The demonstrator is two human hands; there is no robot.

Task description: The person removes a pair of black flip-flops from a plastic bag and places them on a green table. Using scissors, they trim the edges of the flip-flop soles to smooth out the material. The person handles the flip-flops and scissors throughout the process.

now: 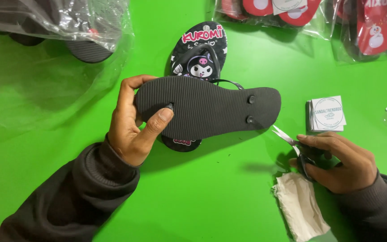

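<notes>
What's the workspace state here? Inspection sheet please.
Surface: green tabletop.
Job's things: dark flip-flop held sole up over a second printed flip-flop; scissors.
Clutter: white cloth, stack of paper tags, clear plastic bags holding more sandals, red packaged items.
Grippers: left hand grips the sole's toe end; right hand holds the scissors.
Cables: nothing seen.
Surroundings: nothing seen beyond the table.

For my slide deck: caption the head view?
Left hand holds upturned black sandal; right hand grips scissors.
</notes>
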